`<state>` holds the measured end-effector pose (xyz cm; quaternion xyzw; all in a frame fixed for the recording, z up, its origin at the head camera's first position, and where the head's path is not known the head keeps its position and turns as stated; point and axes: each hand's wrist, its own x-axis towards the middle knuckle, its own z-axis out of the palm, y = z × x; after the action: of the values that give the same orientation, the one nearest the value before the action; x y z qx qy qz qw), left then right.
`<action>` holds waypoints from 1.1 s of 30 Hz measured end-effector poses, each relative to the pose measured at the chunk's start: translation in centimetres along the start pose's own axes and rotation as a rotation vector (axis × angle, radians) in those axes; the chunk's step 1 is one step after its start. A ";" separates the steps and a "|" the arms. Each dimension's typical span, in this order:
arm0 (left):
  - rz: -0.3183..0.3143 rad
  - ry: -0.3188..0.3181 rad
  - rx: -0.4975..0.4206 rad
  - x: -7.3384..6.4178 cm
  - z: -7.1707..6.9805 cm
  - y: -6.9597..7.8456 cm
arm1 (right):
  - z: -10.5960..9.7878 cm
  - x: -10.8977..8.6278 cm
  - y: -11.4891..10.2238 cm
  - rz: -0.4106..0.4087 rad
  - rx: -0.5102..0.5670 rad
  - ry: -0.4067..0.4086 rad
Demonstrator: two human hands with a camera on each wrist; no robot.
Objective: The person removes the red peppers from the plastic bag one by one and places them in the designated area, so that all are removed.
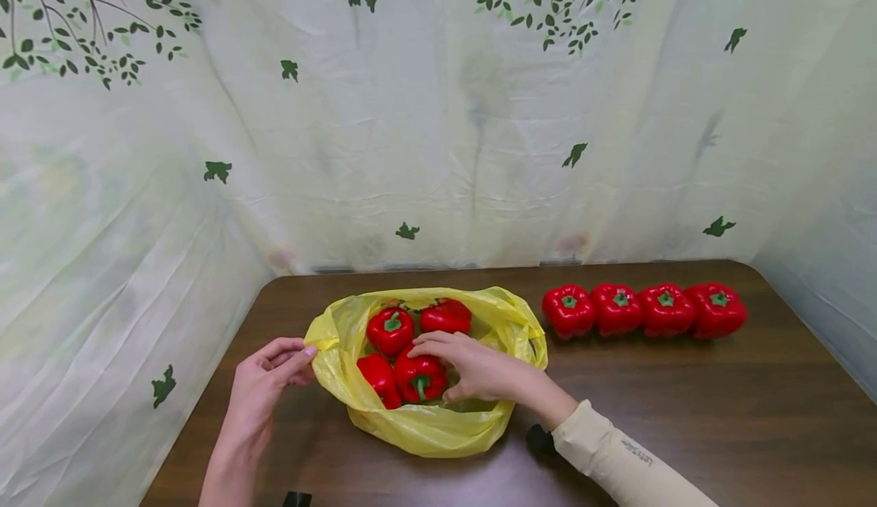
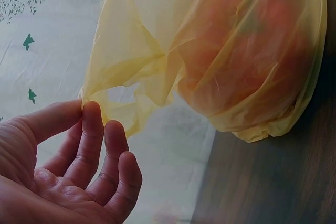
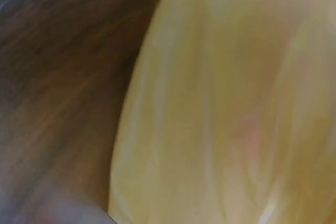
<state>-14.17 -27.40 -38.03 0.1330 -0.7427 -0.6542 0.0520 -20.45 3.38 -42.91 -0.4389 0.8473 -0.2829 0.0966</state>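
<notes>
A yellow plastic bag (image 1: 438,435) stands with its mouth spread wide, several red bell peppers inside. My left hand (image 1: 270,374) pinches the bag's left edge between thumb and index finger; in the left wrist view the other fingers curl loosely below a handle hole. Reaching over the bag's right rim, my right hand (image 1: 473,366) has its fingers and thumb around the front red bell pepper (image 1: 419,380). Beside that one lie a left pepper (image 1: 378,379), a back pepper (image 1: 390,330) and a pepper at the back right (image 1: 447,317). Bag film hides the right hand in the right wrist view.
Several more red bell peppers (image 1: 620,310) stand in a row on the brown table (image 1: 651,408), right of the bag. A pale leaf-printed cloth (image 1: 438,149) hangs behind and at both sides. Dark objects show near the right sleeve (image 1: 541,441) and front edge.
</notes>
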 end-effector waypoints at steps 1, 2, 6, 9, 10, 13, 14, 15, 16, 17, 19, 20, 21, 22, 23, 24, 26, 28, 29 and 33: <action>0.001 0.002 0.001 0.0 0.0 0.0 | 0.2 0.1 0.1 -0.003 -0.020 0.012; 0.001 0.002 0.004 0.0 0.0 0.0 | 0.3 0.2 0.2 -0.003 -0.045 0.024; -0.001 0.003 0.000 0.0 0.0 -0.1 | 1.2 0.5 0.4 -0.014 -0.143 0.074; 0.007 0.000 -0.017 0.0 -0.1 -0.1 | 1.5 0.6 0.2 -0.034 -0.201 0.123; 0.011 -0.001 -0.024 0.0 -0.1 -0.1 | 1.6 0.6 0.2 -0.037 -0.206 0.134; 0.018 -0.010 -0.036 0.1 -0.1 -0.1 | 1.5 0.5 0.0 -0.021 -0.195 0.149; 0.018 -0.010 -0.037 0.1 0.0 -0.1 | 1.4 0.4 0.0 -0.009 -0.183 0.147; 0.017 -0.011 -0.038 0.1 0.0 -0.2 | 1.3 0.4 0.0 0.009 -0.168 0.144; 0.014 -0.010 -0.037 0.1 0.0 -0.2 | 1.1 0.3 -0.1 0.029 -0.151 0.139; 0.012 -0.010 -0.037 0.1 0.0 -0.2 | 1.0 0.2 -0.1 0.046 -0.139 0.135; 0.008 -0.007 -0.034 0.1 0.0 -0.2 | 0.8 0.0 -0.2 0.071 -0.118 0.130; 0.006 -0.006 -0.032 0.1 0.1 -0.2 | 0.7 -0.1 -0.2 0.078 -0.112 0.128; 0.005 -0.006 -0.030 0.1 0.1 -0.2 | 0.6 -0.2 -0.2 0.079 -0.107 0.129; 0.002 -0.006 -0.030 0.1 0.1 -0.2 | 0.5 -0.3 -0.2 0.075 -0.105 0.130; 0.002 -0.007 -0.030 0.1 0.1 -0.2 | 0.5 -0.4 -0.2 0.071 -0.105 0.133; 0.001 -0.007 -0.029 0.1 0.1 -0.2 | 0.5 -0.6 -0.2 0.065 -0.102 0.136; 0.001 -0.005 -0.032 0.0 0.1 -0.2 | 0.4 -0.9 -0.3 0.054 -0.093 0.144; 0.003 -0.005 -0.034 0.0 0.1 -0.1 | 0.2 -1.2 -0.4 0.046 -0.084 0.157; 0.005 -0.005 -0.035 0.0 0.2 -0.1 | 0.0 -1.3 -0.5 0.043 -0.078 0.165; 0.005 -0.003 -0.036 0.0 0.2 -0.1 | -0.6 -1.9 -1.1 0.026 -0.070 0.219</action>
<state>-14.21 -27.26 -38.19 0.1294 -0.7313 -0.6674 0.0549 -18.81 4.65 -41.97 -0.3975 0.8678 -0.2979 -0.0082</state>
